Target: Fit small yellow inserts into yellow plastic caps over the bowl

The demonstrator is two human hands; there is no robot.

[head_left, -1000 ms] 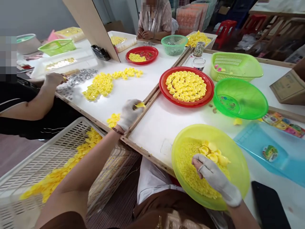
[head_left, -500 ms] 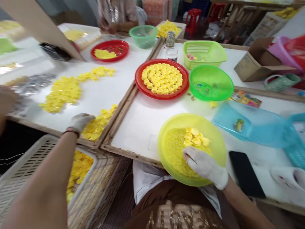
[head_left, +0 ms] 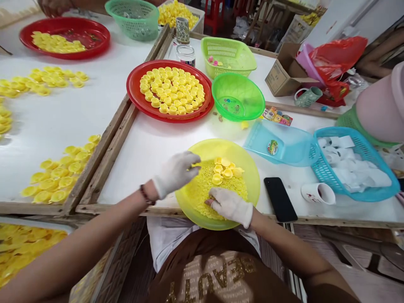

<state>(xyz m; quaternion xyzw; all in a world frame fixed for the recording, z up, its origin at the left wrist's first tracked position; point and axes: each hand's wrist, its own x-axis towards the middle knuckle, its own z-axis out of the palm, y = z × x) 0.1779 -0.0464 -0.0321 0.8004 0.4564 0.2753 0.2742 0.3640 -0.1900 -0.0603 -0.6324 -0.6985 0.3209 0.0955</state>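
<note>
A translucent yellow bowl [head_left: 249,168] at the table's front edge holds yellow granules [head_left: 202,185] and several small yellow plastic cups [head_left: 227,173]. My left hand [head_left: 176,172], in a white glove, is over the bowl's left rim. Its fingers and thumb are pinched, with a bit of yellow showing between them; whether that is a cup or the bowl behind, I cannot tell. Inside the bowl, my gloved right hand [head_left: 232,205] rests on the granules, its fingers curled and bare tips showing; what they hold is hidden.
Beyond the bowl stand a red tray [head_left: 134,94] of yellow cups, a green basin [head_left: 252,99] and a light-green basket [head_left: 233,46]. On the right are a phone [head_left: 280,198], a mug [head_left: 326,193] and a blue basket [head_left: 318,162]. Loose cups [head_left: 59,179] lie left of a wooden divider [head_left: 107,155].
My left hand has moved right, from the loose cup pile across the divider to the yellow bowl. My right hand stays in the bowl. The view has turned to the right.
</note>
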